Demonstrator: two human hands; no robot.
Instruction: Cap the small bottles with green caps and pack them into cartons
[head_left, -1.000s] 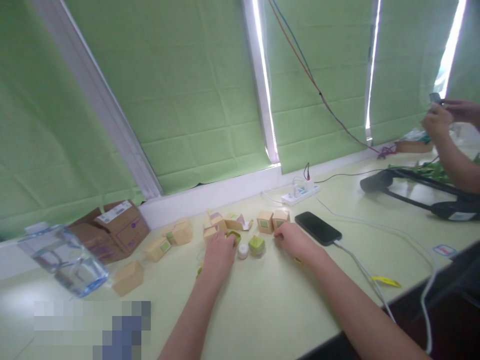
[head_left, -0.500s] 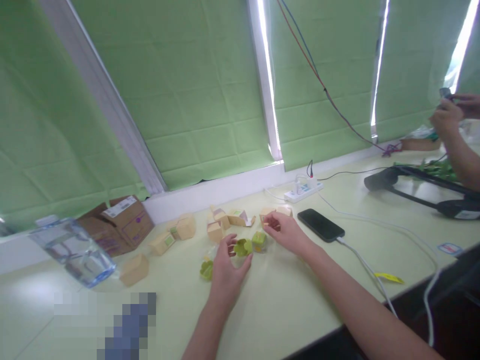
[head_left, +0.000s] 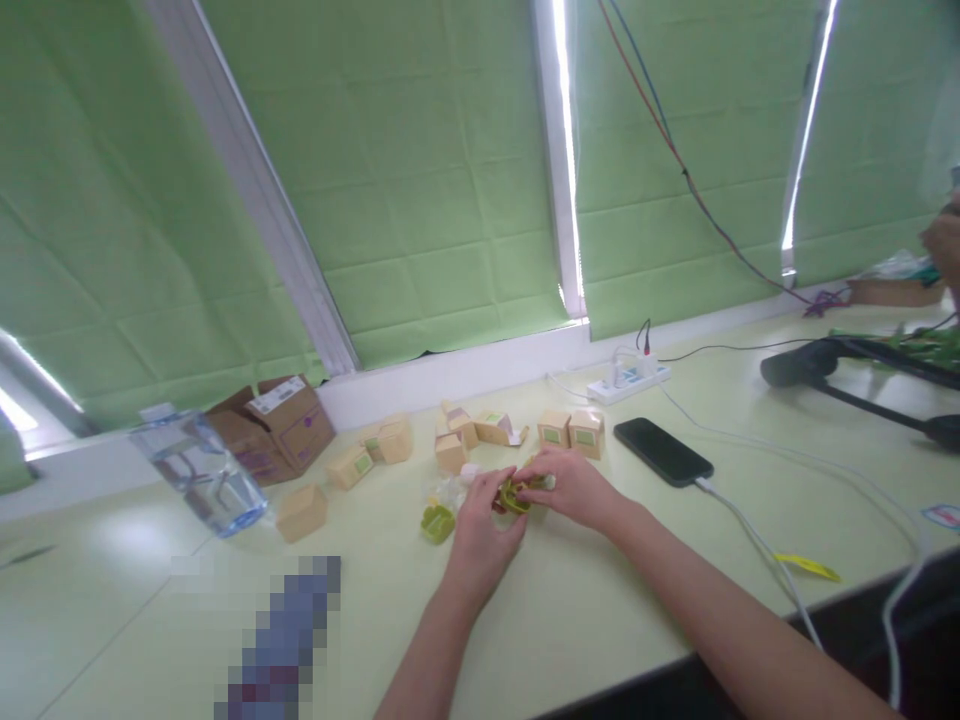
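My left hand (head_left: 486, 535) is curled around a small green flower-shaped cup (head_left: 513, 498), its thumb on the near side. From the right, my right hand (head_left: 581, 490) reaches the same cup with bent fingers pinched at its rim. The fingers hide much of the cup and whatever is inside it. A second green flower-shaped cup (head_left: 437, 523) lies on the table just left of my left hand. Crumpled clear wrapping (head_left: 448, 490) lies behind it.
Several small tan boxes (head_left: 451, 452) stand behind my hands, with a brown carton (head_left: 277, 430) and a tilted water bottle (head_left: 202, 470) to the left. Rightward are a phone (head_left: 663, 450) on a white cable, a power strip (head_left: 628, 382) and a black headset-like device (head_left: 862, 390).
My right hand has moved left and down from the tan boxes to the green cup in my left hand. Two tan boxes are uncovered; the view has shifted slightly.
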